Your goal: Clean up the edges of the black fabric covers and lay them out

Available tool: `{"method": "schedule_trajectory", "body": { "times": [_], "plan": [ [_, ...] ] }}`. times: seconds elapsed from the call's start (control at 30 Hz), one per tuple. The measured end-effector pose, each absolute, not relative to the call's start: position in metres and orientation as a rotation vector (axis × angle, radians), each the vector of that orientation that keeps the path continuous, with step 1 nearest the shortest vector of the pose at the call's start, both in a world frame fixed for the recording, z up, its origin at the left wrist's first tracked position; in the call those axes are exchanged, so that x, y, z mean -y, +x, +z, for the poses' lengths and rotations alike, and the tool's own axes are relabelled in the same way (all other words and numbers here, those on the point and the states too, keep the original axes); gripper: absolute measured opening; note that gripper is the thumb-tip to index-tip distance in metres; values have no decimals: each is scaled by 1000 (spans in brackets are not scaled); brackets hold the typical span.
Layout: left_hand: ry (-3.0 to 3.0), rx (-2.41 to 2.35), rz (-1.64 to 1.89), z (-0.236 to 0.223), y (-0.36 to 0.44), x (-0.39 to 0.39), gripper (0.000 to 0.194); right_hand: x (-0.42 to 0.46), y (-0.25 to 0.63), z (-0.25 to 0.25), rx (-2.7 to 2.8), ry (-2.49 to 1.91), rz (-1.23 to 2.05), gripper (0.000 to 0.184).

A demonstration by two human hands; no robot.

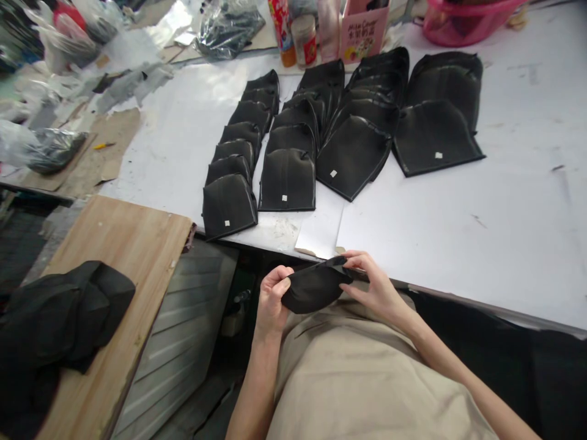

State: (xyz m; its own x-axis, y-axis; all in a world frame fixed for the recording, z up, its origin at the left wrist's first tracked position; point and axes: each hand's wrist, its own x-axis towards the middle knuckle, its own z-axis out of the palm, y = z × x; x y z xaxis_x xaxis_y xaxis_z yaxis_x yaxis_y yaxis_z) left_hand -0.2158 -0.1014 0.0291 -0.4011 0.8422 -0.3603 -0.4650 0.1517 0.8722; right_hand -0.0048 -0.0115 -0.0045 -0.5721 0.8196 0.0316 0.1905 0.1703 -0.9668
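Between my two hands, just in front of the table's near edge, is a black fabric piece (316,288), curved and folded like a pouch. My left hand (274,297) pinches its left end with the thumb on top. At its right end, my right hand (369,284) grips the upper corner between fingers and thumb. Similar black pieces (287,177) lie overlapped in several rows on the white table. The front piece of each row carries a small white tag (227,223).
A wooden board (132,244) on the left bears a heap of black fabric (68,311). Along the table's back stand a pink box (364,30), a jar (305,43) and a pink basket (468,24). Plastic bags (46,146) and a yellow cutter (103,146) lie at the left.
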Motion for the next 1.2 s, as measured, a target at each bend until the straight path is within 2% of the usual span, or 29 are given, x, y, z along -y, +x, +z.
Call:
{"method": "schedule_trajectory", "body": {
  "times": [0.07,0.17,0.3,0.4,0.5,0.63,0.97,1.2],
  "plan": [
    [378,-1288,1534,29,-216,102,22,16,-8,-10,1867,-954,1390,30],
    [362,-1263,1549,29,-215,102,21,21,-15,-14,1804,-972,1316,27],
    [355,-1289,1534,29,-215,103,22,17,-17,-10,1734,-979,1363,2],
    [357,-1341,1531,29,-216,103,23,11,-14,-2,1649,-971,1591,22],
    [374,-1326,1540,28,-216,104,22,9,-13,5,1476,-1007,1778,30],
    [361,-1314,1545,27,-215,104,21,11,-14,7,1343,-1028,1831,28],
    [388,-1490,1483,23,-216,103,25,10,-12,0,1449,-1016,1668,31],
    [516,-1507,1424,20,-213,104,29,9,-11,0,1701,-883,1612,19]
  ]
}}
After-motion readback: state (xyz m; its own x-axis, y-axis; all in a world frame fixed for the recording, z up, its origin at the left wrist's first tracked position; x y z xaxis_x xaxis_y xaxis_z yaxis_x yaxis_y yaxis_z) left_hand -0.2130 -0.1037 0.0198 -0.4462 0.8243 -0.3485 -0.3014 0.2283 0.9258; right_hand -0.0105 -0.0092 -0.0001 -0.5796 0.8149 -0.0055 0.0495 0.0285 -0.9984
